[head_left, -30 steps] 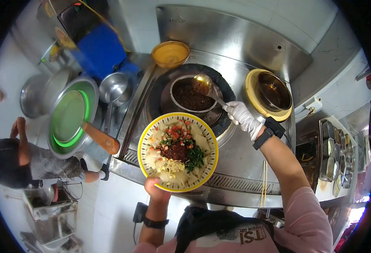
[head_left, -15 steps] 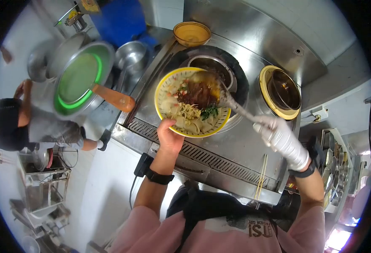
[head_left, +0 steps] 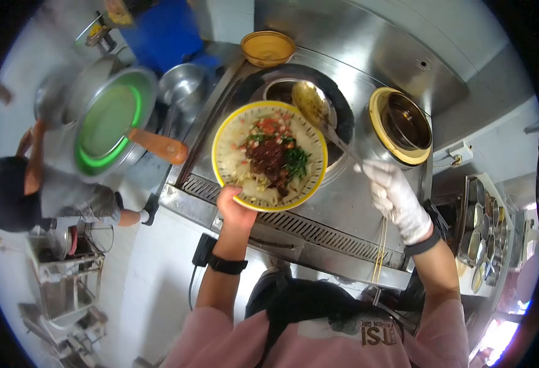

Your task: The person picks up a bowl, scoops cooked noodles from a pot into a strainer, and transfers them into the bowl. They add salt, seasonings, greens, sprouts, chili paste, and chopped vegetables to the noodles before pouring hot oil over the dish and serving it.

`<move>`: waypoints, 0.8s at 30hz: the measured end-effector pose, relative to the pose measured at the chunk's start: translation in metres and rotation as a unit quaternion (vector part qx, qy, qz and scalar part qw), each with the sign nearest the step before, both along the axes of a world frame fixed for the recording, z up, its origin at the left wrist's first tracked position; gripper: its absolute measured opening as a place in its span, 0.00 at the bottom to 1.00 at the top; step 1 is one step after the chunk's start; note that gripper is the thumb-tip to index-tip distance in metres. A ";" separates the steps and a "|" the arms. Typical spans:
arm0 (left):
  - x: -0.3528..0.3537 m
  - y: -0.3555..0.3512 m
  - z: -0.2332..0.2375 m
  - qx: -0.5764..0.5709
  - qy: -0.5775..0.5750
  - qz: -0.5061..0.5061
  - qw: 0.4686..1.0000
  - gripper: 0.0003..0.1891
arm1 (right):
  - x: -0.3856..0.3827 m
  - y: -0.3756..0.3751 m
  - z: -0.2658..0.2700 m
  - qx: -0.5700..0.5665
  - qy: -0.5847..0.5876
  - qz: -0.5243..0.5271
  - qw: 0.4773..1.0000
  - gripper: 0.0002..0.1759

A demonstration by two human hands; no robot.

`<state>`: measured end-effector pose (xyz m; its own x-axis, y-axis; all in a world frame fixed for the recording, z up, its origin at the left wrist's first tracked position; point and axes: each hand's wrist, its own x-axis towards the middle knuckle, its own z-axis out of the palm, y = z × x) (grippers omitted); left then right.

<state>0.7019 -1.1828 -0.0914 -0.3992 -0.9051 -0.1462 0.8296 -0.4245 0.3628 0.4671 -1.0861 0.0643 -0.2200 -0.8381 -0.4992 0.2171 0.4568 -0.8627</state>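
Observation:
My left hand (head_left: 235, 207) grips the near rim of a yellow-edged bowl (head_left: 223, 136), holding it over the stove. Inside the bowl lies food (head_left: 269, 158): dark brown sauce over pale pieces, with chopped red bits and green herbs. In a white glove, my right hand (head_left: 390, 195) is closed on the handle of a ladle (head_left: 311, 102). The ladle's scoop is coated with brown-yellow sauce and sits beyond the bowl's far right rim, above a round metal pot (head_left: 280, 91) set in the stove. The bowl covers part of that pot.
A tan bowl (head_left: 268, 49) stands at the stove's back. To the right is a yellow-rimmed pot (head_left: 376, 127) with a dark container inside. Chopsticks (head_left: 380, 251) lie at the front edge. On the left, a wooden-handled strainer (head_left: 158, 146) rests over a basin; another person (head_left: 67, 190) stands beyond.
The ladle has lifted away from the food to beyond the bowl's far rim. The bowl has shifted slightly left and now sits more level, with sauce spread over its middle.

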 end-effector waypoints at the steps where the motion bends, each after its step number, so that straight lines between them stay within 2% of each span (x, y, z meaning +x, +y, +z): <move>1: 0.003 0.003 -0.006 0.011 -0.018 0.005 1.000 0.34 | -0.003 -0.009 -0.005 -0.003 0.000 -0.011 1.000 0.11; 3: 0.008 0.012 -0.006 -0.018 -0.013 0.014 1.000 0.37 | -0.014 -0.035 -0.021 -0.048 0.015 -0.022 0.999 0.05; 5: 0.014 0.026 -0.008 -0.035 -0.043 0.018 0.998 0.36 | -0.035 -0.069 -0.057 -0.047 0.089 0.019 0.995 0.05; 7: 0.021 0.044 -0.006 -0.023 -0.029 -0.005 0.999 0.36 | -0.041 -0.095 -0.085 -0.007 0.104 0.014 0.994 0.06; 8: 0.023 0.054 -0.001 -0.035 -0.042 -0.007 0.998 0.35 | -0.039 -0.104 -0.093 0.028 0.094 -0.010 0.995 0.07; 9: 0.028 0.061 -0.008 -0.037 -0.048 -0.030 0.998 0.41 | -0.038 -0.108 -0.101 0.065 0.083 -0.035 0.994 0.07; 11: 0.034 0.082 -0.013 -0.037 -0.050 -0.049 0.997 0.40 | -0.045 -0.097 -0.118 0.008 -0.013 -0.049 0.999 0.11; 12: 0.030 0.093 -0.011 -0.040 -0.053 -0.066 0.996 0.40 | -0.036 -0.074 -0.097 -0.028 -0.103 -0.062 0.992 0.10; 13: 0.024 0.104 -0.006 -0.047 -0.060 -0.085 0.993 0.39 | -0.046 -0.050 -0.108 -0.135 -0.067 -0.022 0.988 0.14; 14: 0.015 0.114 0.000 -0.057 -0.065 -0.107 0.990 0.39 | -0.053 -0.022 -0.107 -0.154 -0.124 -0.036 0.980 0.15; 17: -0.021 0.156 0.018 -0.083 -0.077 -0.200 0.973 0.39 | -0.076 0.100 -0.115 -0.194 -0.104 -0.082 0.972 0.16; 18: -0.031 0.177 0.024 -0.096 -0.080 -0.232 0.965 0.39 | -0.082 0.152 -0.135 -0.260 -0.124 -0.087 0.954 0.13; 19: -0.044 0.200 0.029 -0.105 -0.080 -0.266 0.955 0.39 | -0.083 0.198 -0.174 -0.346 0.051 -0.056 0.935 0.08; 20: -0.057 0.225 0.034 -0.114 -0.076 -0.302 0.943 0.39 | -0.071 0.263 -0.191 -0.381 0.315 -0.085 0.865 0.08; 21: -0.066 0.255 0.039 -0.120 -0.070 -0.340 0.930 0.38 | -0.049 0.329 -0.200 -0.323 0.130 -0.174 0.921 0.09; 22: -0.078 0.283 0.049 -0.127 -0.065 -0.378 0.915 0.38 | -0.030 0.386 -0.203 -0.229 -0.011 -0.218 0.949 0.09; 23: -0.090 0.314 0.047 -0.129 -0.054 -0.421 0.896 0.38 | -0.024 0.449 -0.254 -0.263 0.271 -0.110 0.920 0.08; 24: -0.106 0.342 0.053 -0.132 -0.045 -0.461 0.877 0.38 | 0.011 0.510 -0.221 -0.171 0.378 -0.179 0.892 0.08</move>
<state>0.5954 -0.8407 -0.0380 -0.9761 -0.2118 -0.0494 0.1413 -0.7904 0.5960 0.4786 -0.5764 -0.1569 -0.6695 -0.7213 0.1776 -0.4076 0.1568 -0.8996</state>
